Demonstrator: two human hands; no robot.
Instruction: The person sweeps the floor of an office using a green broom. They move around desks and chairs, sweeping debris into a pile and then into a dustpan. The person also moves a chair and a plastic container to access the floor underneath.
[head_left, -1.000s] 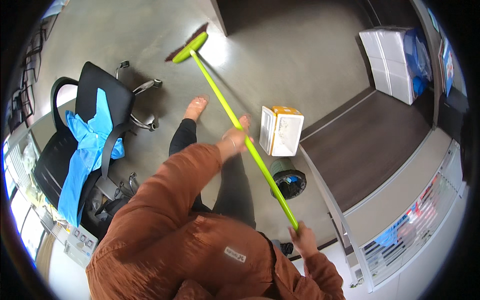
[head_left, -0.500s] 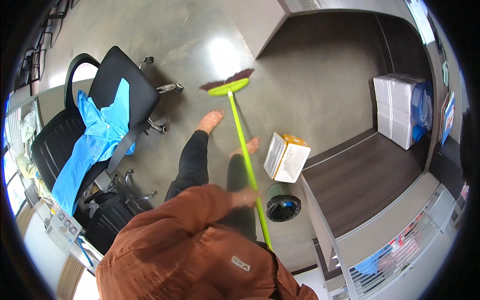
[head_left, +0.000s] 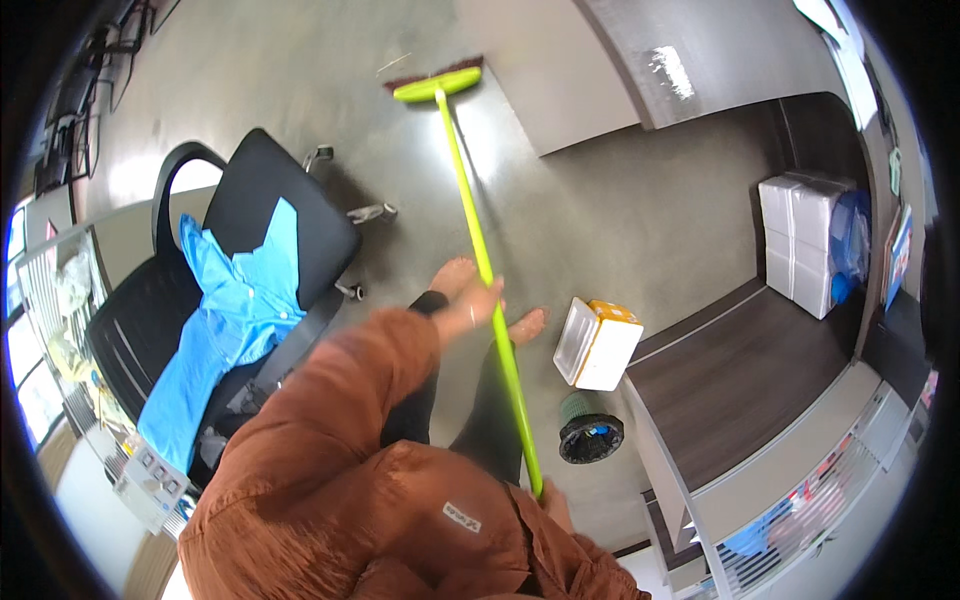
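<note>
A broom with a lime-green handle (head_left: 465,190) stretches from close to my body out over the grey floor. Its green head (head_left: 438,86) with dark reddish-brown bristles touches the floor at the far end. My left hand (head_left: 474,302) is closed around the middle of the handle, arm reaching forward in a rust-brown sleeve. Near the handle's close end, my right hand (head_left: 556,505) grips it, partly hidden by my clothing. My bare feet (head_left: 530,325) stand on either side of the handle. A thin pale streak (head_left: 394,64) lies on the floor by the bristles.
Left is a black office chair (head_left: 282,205) on wheels, with a blue garment (head_left: 240,318) draped over it. Right of my feet stand a white-and-yellow box (head_left: 605,355) and a waste bin (head_left: 590,438) with a black liner. A grey panel (head_left: 560,85) rises beyond; a wrapped white package (head_left: 800,240) sits farther right.
The broom head has moved farther away from me. My left hand has gone forward with the handle, and my right hand has come into sight at its near end. The view has shifted slightly.
</note>
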